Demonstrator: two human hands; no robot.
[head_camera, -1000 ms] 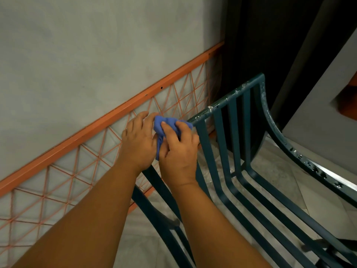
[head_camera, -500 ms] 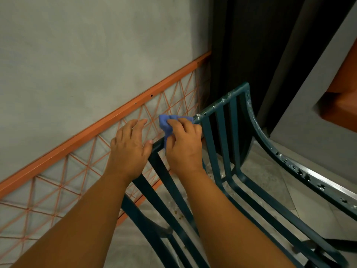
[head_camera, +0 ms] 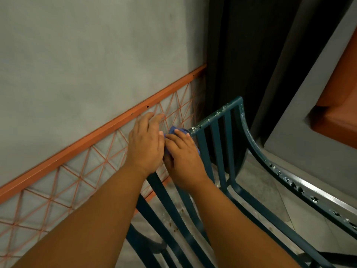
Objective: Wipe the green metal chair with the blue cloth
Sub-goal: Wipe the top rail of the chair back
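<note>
Right hand (head_camera: 183, 153): fingers curled over the blue cloth (head_camera: 176, 130), pressing it onto the top rail of the green metal chair (head_camera: 216, 149). Only a small bunched part of the cloth shows above the fingertips, with a sliver at the right edge of the hand; the rest is covered.

Left hand (head_camera: 145, 143): lies just beside the right, touching it along the thumb side. Its fingers are extended and nearly straight, pointing up toward the wall. It appears to rest on the same top rail, though the contact itself is hidden under the palm and cannot be confirmed. It holds nothing that can be seen.

Chair: the backrest is made of flat vertical slats running down and curving into the seat. The cloth sits on the rail near the middle of its visible length. To the right of the hands the rail carries pale, chipped or scuffed patches. A curved side bar sweeps from the top right corner down toward the lower right, and it bears a row of dark spots along its length.

Surroundings: behind the chair stands a grey wall (head_camera: 77, 55) crossed by a slanting orange bar (head_camera: 92, 136), with an orange wire lattice (head_camera: 58, 188) of triangles beneath it. A dark panel (head_camera: 241, 55) rises beyond the chair's top corner. The floor (head_camera: 270, 209) under the slats is grey tile with a few small brown specks.
</note>
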